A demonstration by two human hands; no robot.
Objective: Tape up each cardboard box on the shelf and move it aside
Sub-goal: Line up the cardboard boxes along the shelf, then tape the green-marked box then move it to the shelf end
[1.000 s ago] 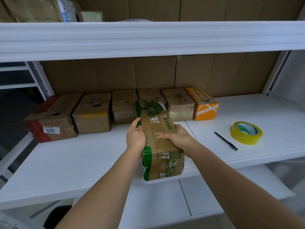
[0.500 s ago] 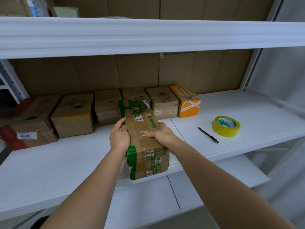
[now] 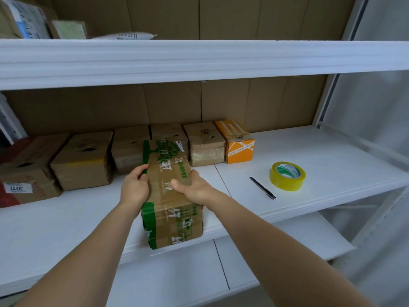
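A long brown cardboard box with green print point(image 3: 170, 209) lies lengthwise on the white middle shelf point(image 3: 332, 165), its near end at the shelf's front edge. My left hand point(image 3: 134, 188) grips its left side, fingers curled over the top edge. My right hand point(image 3: 192, 188) grips its right side with the thumb on top. A yellow tape roll point(image 3: 287, 176) lies flat on the shelf to the right, apart from both hands. A dark pen-like tool point(image 3: 263, 188) lies just left of the roll.
Several cardboard boxes point(image 3: 85, 160) line the shelf's back, ending with an orange box point(image 3: 238, 142) on the right. A red-sided box with a label point(image 3: 26, 185) sits far left. An upper shelf point(image 3: 199, 60) overhangs; a lower shelf point(image 3: 276, 251) shows below.
The camera has swung slightly, shifting the scene in view. Both hands stay gripping the green-printed box in much the same place on the shelf.
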